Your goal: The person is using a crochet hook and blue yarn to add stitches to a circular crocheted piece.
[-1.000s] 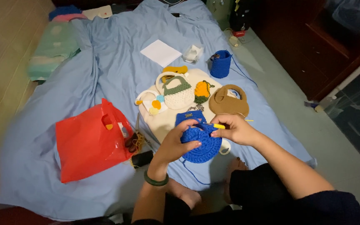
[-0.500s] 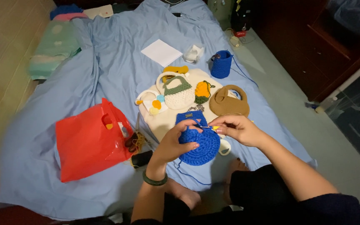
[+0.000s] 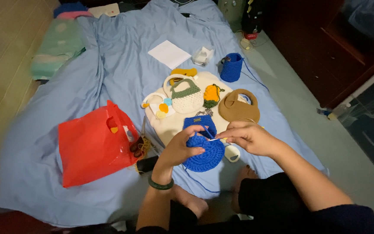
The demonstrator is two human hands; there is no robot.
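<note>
My left hand (image 3: 182, 146) grips a round blue crochet piece (image 3: 206, 155) by its upper left edge, a green bangle on the wrist. My right hand (image 3: 249, 138) pinches a thin crochet hook (image 3: 213, 139) whose tip meets the top of the blue piece. A blue yarn strand (image 3: 198, 181) trails down from it across the sheet. Just behind lies a small blue crochet pouch (image 3: 199, 123).
A red plastic bag (image 3: 94, 145) lies to the left on the blue sheet (image 3: 109, 73). Behind my hands are a cream and green crochet bag (image 3: 185, 96), a brown round bag (image 3: 238, 108), a blue yarn basket (image 3: 231, 67) and a white paper (image 3: 169, 54).
Both hands have shifted a little with the blue piece; the right hand has drawn the hook slightly right and up. The other things have not moved.
</note>
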